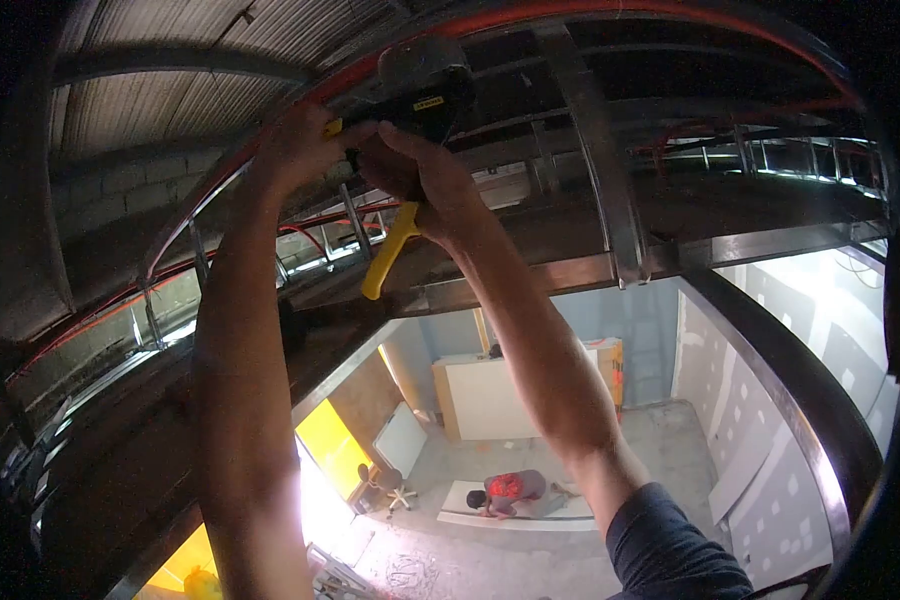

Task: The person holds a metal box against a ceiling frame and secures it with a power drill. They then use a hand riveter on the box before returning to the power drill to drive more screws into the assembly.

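Both arms reach up to the ceiling frame. My right hand [425, 180] is closed round a black and yellow power tool [428, 108], raised near a red pipe [560, 8]. A yellow part [390, 250] of it hangs below that hand. To the left, my left hand [300, 145] is beside the tool's left end, near a small yellow piece; its fingers are dark and partly hidden, so its grip cannot be made out.
Metal studs [595, 150] and a dark beam [770, 370] surround an opening. Far below, a person in a red top [507, 487] bends over a white board [460, 503]. An office chair [400, 495] and leaning panels [490, 400] stand on the floor.
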